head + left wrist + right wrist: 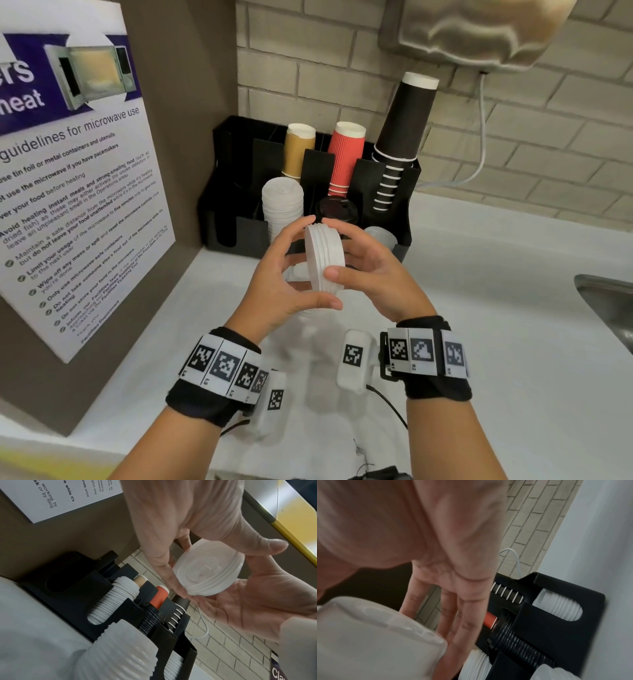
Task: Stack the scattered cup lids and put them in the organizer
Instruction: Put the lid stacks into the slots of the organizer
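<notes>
A short stack of white cup lids (325, 253) stands on edge in the air just in front of the black organizer (222, 192). My left hand (310, 265) grips the stack from the left, thumb under it and fingers over the top. My right hand (339, 250) holds it from the right, thumb on the near rim and fingers behind. The left wrist view shows the lid stack (209, 572) domed side up between both hands. In the right wrist view my fingers (465, 615) reach past a blurred white shape. More white lids (298, 273) lie on the counter under my hands, mostly hidden.
The organizer's front slots hold a tall stack of white lids (282, 205), black lids (337, 209) and translucent lids (380, 236). Behind them stand tan cups (298, 150), red cups (346, 157) and black cups (404, 137). A poster board (85, 205) walls the left. A steel sink (609, 308) lies right.
</notes>
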Demonstrator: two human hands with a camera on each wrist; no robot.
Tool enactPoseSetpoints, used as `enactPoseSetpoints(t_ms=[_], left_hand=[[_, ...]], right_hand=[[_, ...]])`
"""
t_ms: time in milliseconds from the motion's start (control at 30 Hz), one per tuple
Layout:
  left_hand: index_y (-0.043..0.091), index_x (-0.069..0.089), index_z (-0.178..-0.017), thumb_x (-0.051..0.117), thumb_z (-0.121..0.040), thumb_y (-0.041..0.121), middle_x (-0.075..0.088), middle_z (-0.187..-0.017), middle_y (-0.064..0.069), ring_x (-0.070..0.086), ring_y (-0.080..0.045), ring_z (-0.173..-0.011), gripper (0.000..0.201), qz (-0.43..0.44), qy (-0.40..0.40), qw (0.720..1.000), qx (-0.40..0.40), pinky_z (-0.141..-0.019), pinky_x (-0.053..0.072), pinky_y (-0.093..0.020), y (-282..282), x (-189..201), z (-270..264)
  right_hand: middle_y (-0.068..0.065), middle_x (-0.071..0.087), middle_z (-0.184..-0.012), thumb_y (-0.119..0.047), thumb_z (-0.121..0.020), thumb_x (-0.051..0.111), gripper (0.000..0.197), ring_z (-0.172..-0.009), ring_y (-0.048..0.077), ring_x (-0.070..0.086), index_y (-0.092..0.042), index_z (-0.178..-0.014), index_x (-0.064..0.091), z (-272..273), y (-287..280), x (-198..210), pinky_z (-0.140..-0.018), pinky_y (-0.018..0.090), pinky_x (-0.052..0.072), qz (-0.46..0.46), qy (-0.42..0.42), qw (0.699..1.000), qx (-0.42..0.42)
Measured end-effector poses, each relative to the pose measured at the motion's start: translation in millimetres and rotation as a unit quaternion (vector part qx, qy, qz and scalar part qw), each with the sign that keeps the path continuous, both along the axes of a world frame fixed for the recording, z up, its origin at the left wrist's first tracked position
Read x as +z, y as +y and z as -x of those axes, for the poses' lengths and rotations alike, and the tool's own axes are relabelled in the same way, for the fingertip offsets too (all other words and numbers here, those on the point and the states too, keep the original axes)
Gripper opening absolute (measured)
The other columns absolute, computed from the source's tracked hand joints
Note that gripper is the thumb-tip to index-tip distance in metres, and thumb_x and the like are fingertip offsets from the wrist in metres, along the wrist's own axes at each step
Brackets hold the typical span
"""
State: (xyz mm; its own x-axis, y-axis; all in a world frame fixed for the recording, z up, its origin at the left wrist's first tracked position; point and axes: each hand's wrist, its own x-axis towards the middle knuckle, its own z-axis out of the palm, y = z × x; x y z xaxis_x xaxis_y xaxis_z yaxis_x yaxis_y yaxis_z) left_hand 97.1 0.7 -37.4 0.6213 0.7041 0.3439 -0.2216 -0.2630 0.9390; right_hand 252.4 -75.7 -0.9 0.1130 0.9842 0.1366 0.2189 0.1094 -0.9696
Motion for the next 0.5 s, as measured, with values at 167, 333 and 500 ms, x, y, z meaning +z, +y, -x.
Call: enactPoseSetpoints(t_ms=[167,333,500], left_hand=[[0.043,0.042,-0.139,0.093,-0.046,0.034,0.049,-0.137,0.020,0.054,-0.015,-0.123,0.107,0.003,-0.003,1.000,-0.010,-0.080,0.060,-0.046,-1.1,0.5,1.8],[0.047,0.044,-0.135,0.092,-0.046,0.036,0.050,-0.131,0.026,0.055,-0.015,-0.122,0.102,-0.007,-0.001,1.000,-0.003,-0.081,0.060,-0.044,-2.2,2.2,2.3],[0.049,0.044,-0.131,0.092,-0.043,0.038,0.047,-0.136,0.018,0.054,-0.018,-0.122,0.101,-0.009,-0.004,1.000,0.016,-0.080,0.060,-0.045,-3.9,1.2,1.7]], right_hand=[[-0.001,0.065,-0.123,-0.033,-0.072,0.076,0.068,-0.117,0.017,0.060,-0.041,-0.134,0.050,-0.9,-1.9,4.4,-0.099,0.049,0.049,0.004,-0.011,1.000,0.015],[-0.004,0.066,-0.120,-0.030,-0.073,0.079,0.068,-0.116,0.015,0.060,-0.040,-0.133,0.050,1.3,-2.1,4.4,-0.103,0.047,0.046,0.001,-0.026,1.000,0.004],[-0.005,0.066,-0.118,-0.021,-0.072,0.081,0.069,-0.111,0.014,0.062,-0.034,-0.133,0.053,3.9,-0.5,2.1,-0.099,0.044,0.050,-0.014,-0.035,0.999,-0.020]])
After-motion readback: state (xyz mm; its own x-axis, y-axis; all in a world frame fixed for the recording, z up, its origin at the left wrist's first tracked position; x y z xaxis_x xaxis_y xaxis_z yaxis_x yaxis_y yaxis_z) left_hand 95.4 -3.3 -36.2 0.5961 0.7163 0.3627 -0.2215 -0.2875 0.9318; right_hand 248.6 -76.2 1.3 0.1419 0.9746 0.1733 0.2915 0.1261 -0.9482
